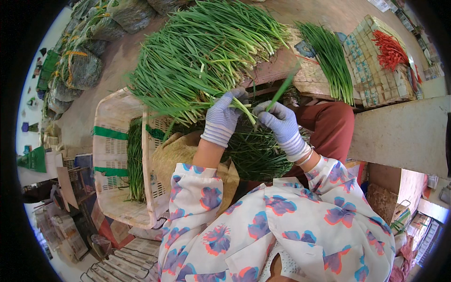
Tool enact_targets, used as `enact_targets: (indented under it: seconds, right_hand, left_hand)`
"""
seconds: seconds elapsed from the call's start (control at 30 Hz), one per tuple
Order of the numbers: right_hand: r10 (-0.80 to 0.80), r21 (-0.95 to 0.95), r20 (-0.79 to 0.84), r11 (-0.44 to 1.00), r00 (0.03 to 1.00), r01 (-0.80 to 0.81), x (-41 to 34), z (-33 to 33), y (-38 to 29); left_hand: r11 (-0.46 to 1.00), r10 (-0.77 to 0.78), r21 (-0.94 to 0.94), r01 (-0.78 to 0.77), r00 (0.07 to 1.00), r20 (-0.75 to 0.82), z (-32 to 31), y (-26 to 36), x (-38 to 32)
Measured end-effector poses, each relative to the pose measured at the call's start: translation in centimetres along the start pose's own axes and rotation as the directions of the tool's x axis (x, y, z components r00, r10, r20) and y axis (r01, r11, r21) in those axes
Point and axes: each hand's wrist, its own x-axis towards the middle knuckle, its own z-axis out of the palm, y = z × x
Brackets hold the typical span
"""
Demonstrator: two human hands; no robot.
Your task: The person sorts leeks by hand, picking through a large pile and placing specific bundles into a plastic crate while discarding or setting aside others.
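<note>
My left hand [224,114], in a pale striped knit glove, is closed around a few green stalks with whitish ends, likely garlic chives [244,107]. Just right of it, my right hand [280,123], gloved alike, pinches a green leaf [282,92] near those ends. A large heap of the same leafy greens [208,53] lies beyond my hands on a reddish-brown board [276,65]. Loose leaves [259,155] lie beneath my hands. A neat bunch of greens [329,58] rests on a stand at the right.
Left of me stands a white plastic crate [116,208] with greens inside. A tape-wrapped box [373,67] at the right bears red ties [389,51] and a blade-like tool. Wrapped bundles [84,65] line the floor at upper left. A pale panel [401,132] stands at the right.
</note>
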Motion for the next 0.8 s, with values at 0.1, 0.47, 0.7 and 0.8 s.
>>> enact_targets:
  seconds: [0.1, 0.47, 0.7, 0.8]
  right_hand:
    - [0.045, -0.153, 0.252, 0.988, 0.967, -0.006, -2.1, -1.8, -0.4]
    - [-0.248, -0.897, 0.245, 0.309, 0.937, 0.316, 2.8, 1.3, -3.3]
    - [0.236, -0.240, 0.050, 0.946, 0.970, -0.218, 4.7, 0.8, -4.6]
    - [-0.139, -0.411, -0.026, 0.904, 0.990, 0.116, 5.5, 1.9, -2.4]
  left_hand:
    - [0.999, -0.015, -0.031, 0.012, 0.995, -0.095, -0.7, 0.4, 0.0]
    - [0.956, 0.243, 0.213, -0.204, 0.954, -0.177, 0.5, -1.9, 1.6]
    - [0.987, 0.113, 0.113, -0.111, 0.994, -0.012, 1.5, -0.2, 0.1]
    - [0.980, 0.187, 0.090, -0.175, 0.971, -0.149, 1.3, 0.2, 0.4]
